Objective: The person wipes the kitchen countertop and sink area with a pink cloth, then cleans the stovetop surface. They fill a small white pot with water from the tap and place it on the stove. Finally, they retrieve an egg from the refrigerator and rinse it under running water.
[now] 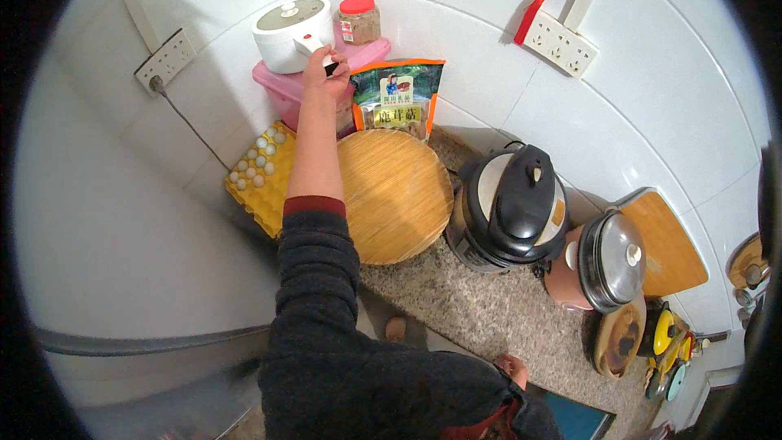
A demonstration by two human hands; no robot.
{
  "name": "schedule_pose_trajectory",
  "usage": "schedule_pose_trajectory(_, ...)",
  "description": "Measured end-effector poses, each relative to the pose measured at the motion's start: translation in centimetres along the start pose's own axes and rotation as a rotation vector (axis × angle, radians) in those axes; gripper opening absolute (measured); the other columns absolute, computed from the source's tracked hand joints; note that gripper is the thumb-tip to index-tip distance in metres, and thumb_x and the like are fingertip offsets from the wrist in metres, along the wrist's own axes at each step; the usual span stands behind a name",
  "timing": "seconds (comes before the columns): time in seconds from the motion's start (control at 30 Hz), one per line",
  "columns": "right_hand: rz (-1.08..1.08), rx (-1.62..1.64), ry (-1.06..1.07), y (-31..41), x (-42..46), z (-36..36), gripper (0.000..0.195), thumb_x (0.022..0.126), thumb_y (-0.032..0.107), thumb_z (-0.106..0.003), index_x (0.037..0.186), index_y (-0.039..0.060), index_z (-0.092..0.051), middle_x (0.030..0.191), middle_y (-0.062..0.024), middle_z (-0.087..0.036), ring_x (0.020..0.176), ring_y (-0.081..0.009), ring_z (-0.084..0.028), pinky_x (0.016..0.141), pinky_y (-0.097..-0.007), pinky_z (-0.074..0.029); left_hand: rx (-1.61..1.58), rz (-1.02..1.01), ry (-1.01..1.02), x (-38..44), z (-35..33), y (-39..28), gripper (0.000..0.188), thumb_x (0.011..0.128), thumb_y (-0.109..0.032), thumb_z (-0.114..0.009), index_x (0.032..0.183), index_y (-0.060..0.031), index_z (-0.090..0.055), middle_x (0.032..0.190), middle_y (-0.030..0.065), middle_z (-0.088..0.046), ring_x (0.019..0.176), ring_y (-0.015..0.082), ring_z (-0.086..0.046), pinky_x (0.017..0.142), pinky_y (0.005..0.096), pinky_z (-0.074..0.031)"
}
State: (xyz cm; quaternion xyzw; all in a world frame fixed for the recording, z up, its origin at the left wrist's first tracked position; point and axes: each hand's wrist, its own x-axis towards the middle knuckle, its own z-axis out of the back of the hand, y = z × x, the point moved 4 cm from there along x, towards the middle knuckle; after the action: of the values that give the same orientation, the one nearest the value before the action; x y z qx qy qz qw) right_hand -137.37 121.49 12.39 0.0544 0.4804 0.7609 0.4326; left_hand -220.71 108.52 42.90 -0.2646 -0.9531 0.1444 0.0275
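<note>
My left hand (330,70) reaches up and grips the handle of a white electric cooking pot (284,46) with a glass lid. The pot stands on a pink plastic bin (281,95), beside a red-lidded jar (359,21). Below my left hand are a round wooden board (397,195) and, to its right, a printed bag of dried mushrooms (397,98). A yellow tray of eggs (259,177) lies left of my forearm. At the counter's front edge is my right hand (515,371), partly hidden by the dark sleeve; its fingers do not show clearly.
An electric pressure cooker (513,208) and a pink rice cooker (595,263) stand on the granite counter (464,305). A cutting board (666,244) leans on the tiled wall behind them. Two socket strips (165,61) (561,43) are on the walls; a cord hangs from the left one.
</note>
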Motion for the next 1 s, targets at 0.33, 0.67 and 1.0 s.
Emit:
schedule_pose_trajectory(0.33,-0.134,0.370,0.039,-5.9,-2.7,-3.2,0.036,0.101,0.027,-0.062,0.124,-0.0022,-0.065,0.116,-0.0133,-0.070,0.104,-0.0232,-0.067,0.094,-0.0373,-0.051,0.301,-0.045,0.147,-12.0,-7.8,3.3,0.023,0.087,-0.004,-0.067,0.105,-0.0018,-0.053,0.080,0.0081,-0.053,0.064,0.0166,-0.052,0.043,0.0238,-0.030)
schedule_pose_trajectory(0.67,0.042,0.270,0.008,-1.5,-7.3,-2.1,0.027,0.104,0.015,-0.054,0.122,-0.0027,-0.065,0.114,-0.0122,-0.069,0.103,-0.0220,-0.068,0.086,-0.0365,-0.054,0.358,0.364,0.478,-35.6,-15.9,14.9,0.029,0.091,-0.009,-0.062,0.118,-0.0039,-0.052,0.080,0.0078,-0.053,0.062,0.0166,-0.051,0.043,0.0234,-0.031)
schedule_pose_trajectory(1.0,-0.055,0.066,-0.421,-15.0,-28.2,2.7,0.022,0.100,0.005,-0.055,0.117,-0.0013,-0.067,0.107,-0.0140,-0.072,0.095,-0.0220,-0.071,0.086,-0.0341,-0.054,0.216,1.134,0.697,-59.3,-12.5,32.1,0.058,0.096,-0.014,-0.057,0.148,-0.0003,-0.036,0.075,0.0025,-0.049,0.048,0.0094,-0.045,0.040,0.0231,-0.034)
